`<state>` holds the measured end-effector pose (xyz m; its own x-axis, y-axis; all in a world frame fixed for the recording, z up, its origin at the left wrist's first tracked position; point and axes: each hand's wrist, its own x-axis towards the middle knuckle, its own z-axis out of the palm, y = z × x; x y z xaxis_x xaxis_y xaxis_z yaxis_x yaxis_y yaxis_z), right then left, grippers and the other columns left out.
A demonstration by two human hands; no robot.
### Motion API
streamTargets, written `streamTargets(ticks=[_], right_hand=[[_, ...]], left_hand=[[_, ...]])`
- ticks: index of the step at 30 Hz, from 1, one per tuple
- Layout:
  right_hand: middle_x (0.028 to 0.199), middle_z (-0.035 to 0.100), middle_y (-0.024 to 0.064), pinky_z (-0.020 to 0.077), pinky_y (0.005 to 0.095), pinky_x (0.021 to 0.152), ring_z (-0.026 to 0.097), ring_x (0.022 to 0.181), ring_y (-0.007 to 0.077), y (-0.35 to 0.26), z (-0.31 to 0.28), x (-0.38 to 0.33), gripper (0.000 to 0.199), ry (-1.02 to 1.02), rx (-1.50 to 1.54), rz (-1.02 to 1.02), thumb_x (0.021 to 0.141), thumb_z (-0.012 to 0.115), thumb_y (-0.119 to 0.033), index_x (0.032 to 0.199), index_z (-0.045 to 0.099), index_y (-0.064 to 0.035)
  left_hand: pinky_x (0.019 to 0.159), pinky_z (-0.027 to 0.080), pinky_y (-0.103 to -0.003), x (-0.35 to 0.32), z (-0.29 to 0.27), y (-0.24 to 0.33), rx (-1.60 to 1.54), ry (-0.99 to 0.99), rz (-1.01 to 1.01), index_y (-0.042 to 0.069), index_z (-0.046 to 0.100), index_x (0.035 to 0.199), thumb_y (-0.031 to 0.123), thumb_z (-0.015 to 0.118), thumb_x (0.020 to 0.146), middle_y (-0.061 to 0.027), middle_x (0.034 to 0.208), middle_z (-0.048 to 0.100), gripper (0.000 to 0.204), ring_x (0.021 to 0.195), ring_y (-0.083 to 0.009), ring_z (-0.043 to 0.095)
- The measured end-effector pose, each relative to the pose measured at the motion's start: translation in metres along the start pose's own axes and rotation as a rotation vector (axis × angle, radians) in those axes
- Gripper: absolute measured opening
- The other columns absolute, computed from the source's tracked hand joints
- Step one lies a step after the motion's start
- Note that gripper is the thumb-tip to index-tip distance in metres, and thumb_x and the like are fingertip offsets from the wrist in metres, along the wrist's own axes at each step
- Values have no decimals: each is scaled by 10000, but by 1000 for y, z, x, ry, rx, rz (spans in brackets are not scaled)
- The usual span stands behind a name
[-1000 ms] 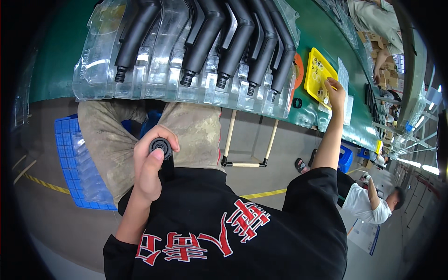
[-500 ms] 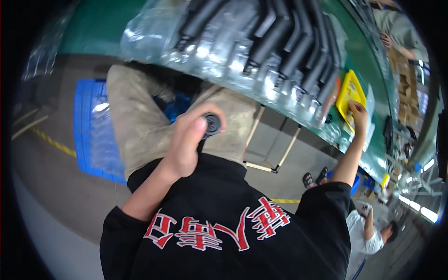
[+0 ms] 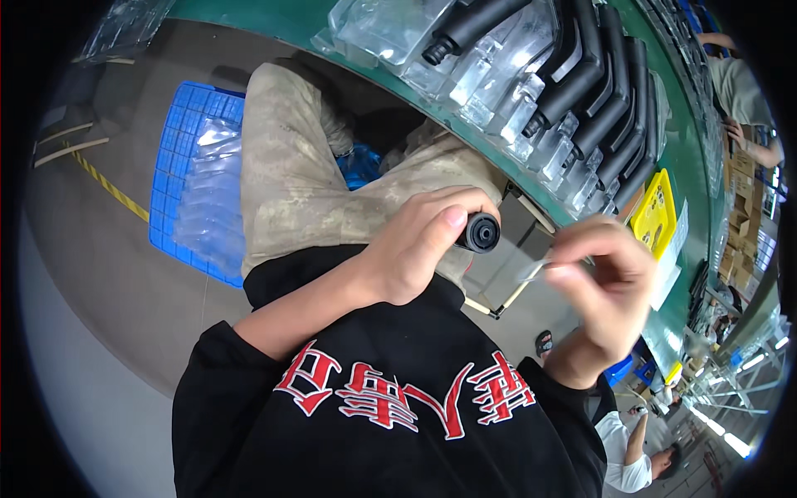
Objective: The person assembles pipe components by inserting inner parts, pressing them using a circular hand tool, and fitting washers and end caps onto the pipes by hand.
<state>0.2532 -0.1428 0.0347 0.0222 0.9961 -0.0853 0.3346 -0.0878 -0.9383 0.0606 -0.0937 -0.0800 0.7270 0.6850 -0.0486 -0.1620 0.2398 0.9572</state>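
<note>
In the middle of the frame, a person's bare left grip [image 3: 419, 249] is wrapped around a black cylindrical plastic part with a ringed, hollow round end [image 3: 481, 233], which faces the viewer, thumb along its near side. To the right of it, the right grip [image 3: 610, 286], blurred, appears to pinch a small, thin, see-through piece [image 3: 531, 270] between thumb and forefinger; its exact shape is hard to tell. The piece and the round end are near each other but apart. For good handling, the left grip should hold the part firmly with its end uncovered, and the right should pinch the piece lightly by its edge, so it neither bends nor drops. Nothing shows between the two. Above them, across the upper right, a row of black bent tubular parts [image 3: 591, 83] lies in clear moulded plastic packaging [image 3: 490, 108] on a green surface [image 3: 241, 18], whose front edge limits room above the hands. Beyond the right grip, a shallow yellow tray [image 3: 658, 239] bears small pieces; the raised hand is just beside its lower end. At left, a blue plastic crate [image 3: 170, 191] on the floor holds clear plastic packaging.
</note>
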Motion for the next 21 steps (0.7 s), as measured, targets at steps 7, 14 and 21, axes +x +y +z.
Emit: streamTargets(ticks=[7, 14, 21], right_hand=[[781, 657, 41, 423, 228, 618, 528, 666, 120, -12, 41, 14, 123, -28, -151, 9, 721, 788, 40, 816, 724, -6], [784, 632, 35, 419, 216, 608, 523, 667, 112, -12, 57, 16, 111, 15, -195, 61, 737, 771, 51, 815, 716, -5], [782, 612, 21, 408, 192, 605, 511, 658, 83, -2, 57, 21, 99, -17, 75, 235, 772, 753, 48, 846, 704, 4]], left_hand=[[735, 427, -387, -9, 3, 2, -13, 81, 188, -13, 600, 977, 310, 308, 991, -141, 867, 613, 436, 754, -276, 536], [720, 438, -388, -14, -5, 8, -37, 85, 208, 1, 593, 949, 269, 399, 969, -134, 840, 612, 331, 748, -271, 541], [689, 430, -370, -15, -8, 8, -18, 69, 217, 16, 590, 946, 245, 475, 945, -118, 816, 602, 256, 722, -257, 526]])
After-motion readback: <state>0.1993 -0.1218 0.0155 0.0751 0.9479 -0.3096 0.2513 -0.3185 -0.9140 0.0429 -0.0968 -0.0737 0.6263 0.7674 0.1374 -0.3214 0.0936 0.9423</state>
